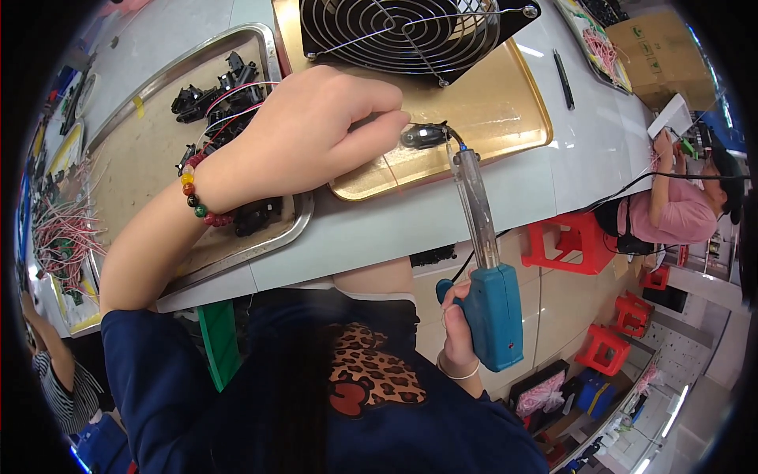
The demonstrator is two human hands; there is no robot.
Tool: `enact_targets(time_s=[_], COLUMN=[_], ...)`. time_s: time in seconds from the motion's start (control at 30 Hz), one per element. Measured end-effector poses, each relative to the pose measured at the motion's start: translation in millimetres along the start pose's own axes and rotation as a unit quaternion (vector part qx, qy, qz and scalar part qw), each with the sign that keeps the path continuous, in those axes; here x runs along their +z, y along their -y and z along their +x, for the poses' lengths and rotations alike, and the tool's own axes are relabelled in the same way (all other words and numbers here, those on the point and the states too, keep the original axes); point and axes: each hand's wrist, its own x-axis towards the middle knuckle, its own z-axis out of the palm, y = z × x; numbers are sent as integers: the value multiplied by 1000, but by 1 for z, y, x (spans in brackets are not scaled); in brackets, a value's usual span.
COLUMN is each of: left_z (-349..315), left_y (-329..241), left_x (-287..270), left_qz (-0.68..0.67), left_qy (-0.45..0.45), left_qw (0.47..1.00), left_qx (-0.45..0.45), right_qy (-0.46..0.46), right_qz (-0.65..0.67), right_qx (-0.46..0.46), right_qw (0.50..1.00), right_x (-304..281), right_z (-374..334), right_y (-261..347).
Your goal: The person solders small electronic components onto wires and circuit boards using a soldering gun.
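Note:
My left hand (332, 130) reaches over the gold tray, thumb and forefinger pinched together. A thin reddish wire (392, 172) comes out beneath those fingers; the pinched end is hidden. Right beside the fingertips lies a small black plastic part (426, 136) on the gold tray (497, 118). In my right hand (458, 328) is a teal-handled soldering gun (493, 316), held upright with its metal barrel upward. Its tip end is at the black part; whether they touch I cannot tell. Under my left forearm, a steel tray (126, 186) holds several black parts (225, 91) with red and white wires.
A black fan with a wire guard (407, 31) stands over the gold tray's far side. A black pen (564, 79) lies to the right. Bundled wires (63, 225) are at far left. Red stools (564, 241) stand on the floor. Another person (679, 205) works at right.

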Motion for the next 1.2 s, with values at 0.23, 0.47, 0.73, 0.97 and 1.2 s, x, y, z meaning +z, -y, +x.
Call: enact_targets(time_s=[0.23,0.47,0.73,0.97,1.2], left_z=[1,0,0,1,0], left_y=[-1,-1,-1,-1,0], left_x=[1,0,-1,-2,-1], left_qz=[13,14,4,0,-7], left_qy=[2,2,13,16,25], left_qw=[1000,1000,1000,1000,999], left_qx=[-2,0,-8,-9,-24], right_qy=[-8,17,-24,44,-3], right_qz=[31,7,71,172,178], right_qx=[36,43,107,131,123], right_qw=[999,999,991,975,976], right_x=[2,2,11,-1,6], right_z=[-3,-5,2,-15,-14], right_y=[1,2,16,7,7])
